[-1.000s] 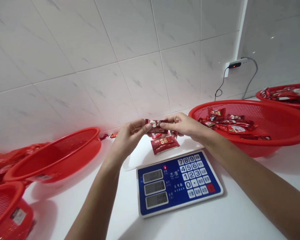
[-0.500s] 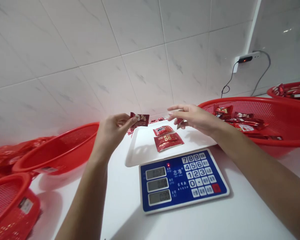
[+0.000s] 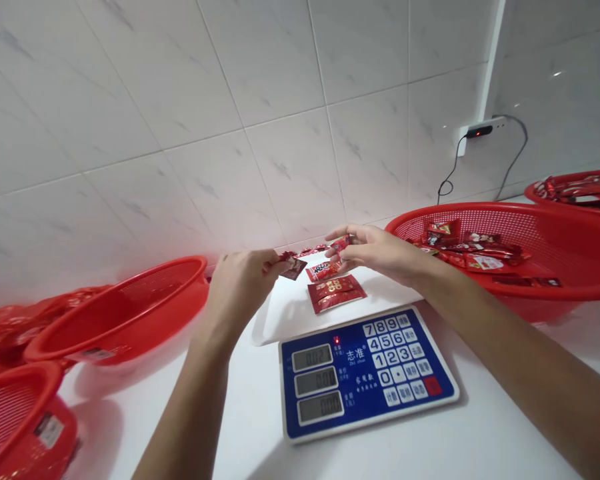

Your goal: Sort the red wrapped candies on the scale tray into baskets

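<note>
Pinched in my left hand [image 3: 247, 283] is a small dark red packet [image 3: 293, 267], held over the left side of the scale's white tray [image 3: 280, 313]. My right hand [image 3: 370, 250] grips a small red packet [image 3: 341, 245] above the tray's far part. A larger red packet with gold print [image 3: 336, 292] lies on the tray, and just behind it lies a red packet with black and white lettering [image 3: 323, 270], partly covered by the right hand's packet and fingers. The blue scale panel [image 3: 360, 380], with keys and three displays, faces me.
At right, a red basket [image 3: 570, 233] holds several red packets [image 3: 485, 257]; another filled basket [image 3: 575, 180] stands behind it. Red baskets [image 3: 130, 333] [image 3: 35, 413] and red bags [image 3: 25, 327] are at left. More red packets [image 3: 315, 250] lie behind the tray, near the tiled wall.
My left hand has moved right and its packet now tilts down over the tray. The right hand has shifted slightly left and lower, closer to the left, with its packet more exposed.
</note>
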Demonstrator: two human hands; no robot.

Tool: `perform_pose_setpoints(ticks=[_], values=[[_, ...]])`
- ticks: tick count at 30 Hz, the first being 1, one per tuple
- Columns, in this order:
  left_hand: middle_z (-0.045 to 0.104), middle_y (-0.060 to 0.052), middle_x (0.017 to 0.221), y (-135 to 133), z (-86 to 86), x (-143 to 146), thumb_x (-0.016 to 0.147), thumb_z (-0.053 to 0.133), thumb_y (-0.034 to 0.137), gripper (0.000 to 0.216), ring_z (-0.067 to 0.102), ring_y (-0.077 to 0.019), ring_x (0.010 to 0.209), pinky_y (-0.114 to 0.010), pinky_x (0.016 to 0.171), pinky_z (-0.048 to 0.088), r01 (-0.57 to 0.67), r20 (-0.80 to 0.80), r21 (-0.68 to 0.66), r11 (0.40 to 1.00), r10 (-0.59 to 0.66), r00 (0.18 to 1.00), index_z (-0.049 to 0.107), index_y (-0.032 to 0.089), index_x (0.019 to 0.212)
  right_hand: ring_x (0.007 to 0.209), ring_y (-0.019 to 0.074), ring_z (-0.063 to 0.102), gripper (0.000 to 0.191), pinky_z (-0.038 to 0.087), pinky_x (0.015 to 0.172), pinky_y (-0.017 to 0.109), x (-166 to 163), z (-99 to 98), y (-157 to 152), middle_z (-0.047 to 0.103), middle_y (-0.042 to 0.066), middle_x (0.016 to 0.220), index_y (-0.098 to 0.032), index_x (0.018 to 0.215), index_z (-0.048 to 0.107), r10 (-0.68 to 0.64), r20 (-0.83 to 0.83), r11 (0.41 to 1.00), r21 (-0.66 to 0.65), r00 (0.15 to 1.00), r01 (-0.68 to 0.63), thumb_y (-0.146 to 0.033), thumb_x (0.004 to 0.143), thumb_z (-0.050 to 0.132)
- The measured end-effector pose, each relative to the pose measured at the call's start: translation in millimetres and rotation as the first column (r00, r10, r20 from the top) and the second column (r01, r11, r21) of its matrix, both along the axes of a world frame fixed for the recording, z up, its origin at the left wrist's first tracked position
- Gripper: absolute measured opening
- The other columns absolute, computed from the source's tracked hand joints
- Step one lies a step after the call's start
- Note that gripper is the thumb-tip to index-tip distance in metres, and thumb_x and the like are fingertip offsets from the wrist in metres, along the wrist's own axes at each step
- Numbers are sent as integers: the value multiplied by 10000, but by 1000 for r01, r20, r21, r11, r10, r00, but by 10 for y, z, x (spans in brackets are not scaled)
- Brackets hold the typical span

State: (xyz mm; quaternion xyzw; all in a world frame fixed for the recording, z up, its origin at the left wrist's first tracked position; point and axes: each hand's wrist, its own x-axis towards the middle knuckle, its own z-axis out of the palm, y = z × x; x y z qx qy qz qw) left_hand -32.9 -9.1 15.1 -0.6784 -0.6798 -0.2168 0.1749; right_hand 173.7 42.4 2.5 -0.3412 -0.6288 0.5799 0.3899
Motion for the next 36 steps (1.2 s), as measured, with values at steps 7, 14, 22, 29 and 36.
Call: perform_pose_setpoints(ticks=[7, 14, 22, 29, 36], values=[[752, -62, 744, 106, -162, -68, 829, 656, 422, 222, 643, -260, 685, -309, 594, 350, 128, -7, -293, 947, -136, 991, 790, 260, 755, 704, 138, 680, 292, 558, 491, 226, 40, -4, 10, 737, 89, 965, -111, 1154, 536, -12, -163, 1000, 18, 987, 15, -1, 890, 595], [764, -66, 850, -45, 23, 100, 881, 593, 515, 345, 678, -214, 816, -297, 711, 481, 447, 513, -12, 894, -378, 770, 758, 221, 954, 573, 101, 639, 146, 510, 506, 193, -19, 23, -37, 729, 68, 763, -76, 1027, 620, 35, -92, 998, 57, 995, -30, -36, 888, 639], [700, -28, 746, -16, -47, 163, 782, 755, 467, 306, 633, -150, 711, -249, 639, 453, 526, 699, 54, 849, -409, 587, 663, 175, 767, 739, 131, 700, 238, 535, 697, 227, 1, -1, -84, 754, 78, 848, -102, 1053, 641, 147, 17, 981, 127, 989, -148, -146, 845, 746], [655, -24, 685, -23, 1, 150, 710, 795, 523, 393, 601, -147, 675, -250, 621, 450, 549, 753, 40, 835, -386, 532, 630, 167, 690, 649, 111, 666, 65, 520, 675, 234, -35, -121, 54, 697, 29, 688, -107, 813, 686, 229, 0, 953, 206, 974, -224, -141, 869, 687], [663, -41, 669, -23, 35, 110, 712, 767, 559, 403, 612, -172, 672, -288, 638, 480, 585, 771, -47, 810, -342, 536, 652, 176, 661, 691, 122, 668, 111, 499, 685, 235, 25, -113, 53, 707, 25, 720, -140, 841, 699, 288, 81, 924, 239, 954, -299, -248, 852, 721]])
